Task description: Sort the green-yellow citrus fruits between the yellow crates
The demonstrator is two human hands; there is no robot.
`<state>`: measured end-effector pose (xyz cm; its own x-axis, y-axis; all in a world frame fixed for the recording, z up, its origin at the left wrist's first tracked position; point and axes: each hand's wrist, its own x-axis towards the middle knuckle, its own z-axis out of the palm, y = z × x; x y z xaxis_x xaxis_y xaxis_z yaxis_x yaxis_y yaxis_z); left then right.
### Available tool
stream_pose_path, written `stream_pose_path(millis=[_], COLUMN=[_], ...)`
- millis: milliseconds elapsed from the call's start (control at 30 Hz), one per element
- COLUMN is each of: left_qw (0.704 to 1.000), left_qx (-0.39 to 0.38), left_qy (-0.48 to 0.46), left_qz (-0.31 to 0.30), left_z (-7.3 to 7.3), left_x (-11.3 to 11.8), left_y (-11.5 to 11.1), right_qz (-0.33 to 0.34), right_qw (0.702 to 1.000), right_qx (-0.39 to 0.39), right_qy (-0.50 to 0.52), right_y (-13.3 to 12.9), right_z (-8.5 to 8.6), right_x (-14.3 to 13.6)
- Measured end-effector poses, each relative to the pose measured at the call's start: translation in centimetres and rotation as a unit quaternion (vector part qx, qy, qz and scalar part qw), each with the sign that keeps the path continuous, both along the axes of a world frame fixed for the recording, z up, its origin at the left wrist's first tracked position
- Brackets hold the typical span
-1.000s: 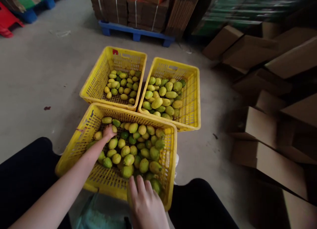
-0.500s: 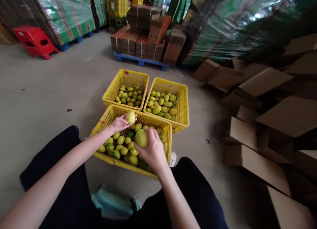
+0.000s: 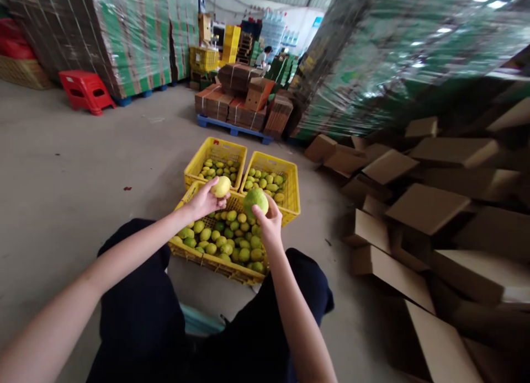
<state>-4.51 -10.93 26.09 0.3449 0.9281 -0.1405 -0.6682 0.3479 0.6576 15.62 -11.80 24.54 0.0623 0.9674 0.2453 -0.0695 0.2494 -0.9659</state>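
My left hand (image 3: 204,200) holds a yellow lemon (image 3: 221,187) above the near yellow crate (image 3: 219,268), which is filled with yellow and green lemons (image 3: 213,238). To its right, my right hand (image 3: 271,217) grips a larger green lemon (image 3: 255,203) between thumb and fingers. The two held fruits are apart, at nearly the same height. Behind the near crate stand two more yellow crates, a left one (image 3: 192,161) and a right one (image 3: 293,189), both with lemons inside.
Cardboard boxes (image 3: 428,207) lie piled along the right side. A red stool (image 3: 86,90) stands at the far left. Ahead, a blue pallet (image 3: 234,129) bears bundled cardboard (image 3: 216,102); farther back is a person (image 3: 262,57). Wrapped stacks (image 3: 134,38) flank both sides.
My right hand has risen out of the near crate with the green lemon. My left hand still holds the yellow one. The view has tilted up, showing more of the background.
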Motion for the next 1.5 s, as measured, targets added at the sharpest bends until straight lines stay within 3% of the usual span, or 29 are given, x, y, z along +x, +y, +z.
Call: stream_pose_path(millis=[167,367,467,633,767,833,900,1000,1067,1200,1267,1367,1433,1500], left_qw=[0.986,0.896,0.860,0.846,0.770,0.737,0.727,0.738,0.760,0.849,0.903,0.960,0.976,0.979], left_qx=[0.116,0.289,0.315,0.341,0.450,0.481,0.489,0.476,0.453,0.340,0.249,0.098,0.013,-0.045], left_qy=[0.101,0.324,0.379,0.390,0.433,0.451,0.460,0.458,0.445,0.394,0.350,0.257,0.200,0.167], left_qz=[0.058,0.096,0.131,0.125,0.131,0.145,0.145,0.138,0.138,0.089,0.031,-0.049,-0.087,-0.106], left_z=[-0.7,-0.8,-2.3,-5.3,-5.0,-4.4,-3.8,-3.3,-3.2,-3.8,-4.2,-4.9,-5.2,-5.5], left_x=[0.1,-0.1,0.6,1.9,2.0,2.0,2.0,2.3,2.5,2.4,2.1,1.8,1.8,1.9], left_y=[1.6,4.0,5.5,6.3,6.2,6.5,6.9,7.5,7.7,7.6,7.4,7.4,7.5,7.7], right_qz=[0.015,-0.030,-0.041,-0.087,-0.111,-0.120,-0.120,-0.113,-0.114,-0.100,-0.074,0.010,0.070,0.108], right_qw=[0.998,0.988,0.980,0.942,0.898,0.898,0.911,0.931,0.929,0.916,0.946,0.991,0.989,0.967], right_qx=[0.046,0.104,0.132,0.212,0.270,0.271,0.257,0.242,0.254,0.259,0.186,0.005,-0.120,-0.230], right_qy=[-0.040,-0.106,-0.144,-0.246,-0.329,-0.325,-0.300,-0.248,-0.245,-0.289,-0.255,-0.133,-0.044,0.030], right_y=[0.3,3.6,5.3,6.0,6.0,6.2,6.5,6.8,6.6,6.0,6.0,6.4,6.7,6.7], right_z=[0.6,0.5,-0.8,-2.6,-2.5,-2.5,-2.5,-2.4,-2.1,-1.4,-1.3,-1.6,-1.9,-2.3], right_x=[0.3,0.9,1.2,1.9,2.2,2.2,2.2,2.2,2.1,2.3,2.4,2.1,1.6,1.0])
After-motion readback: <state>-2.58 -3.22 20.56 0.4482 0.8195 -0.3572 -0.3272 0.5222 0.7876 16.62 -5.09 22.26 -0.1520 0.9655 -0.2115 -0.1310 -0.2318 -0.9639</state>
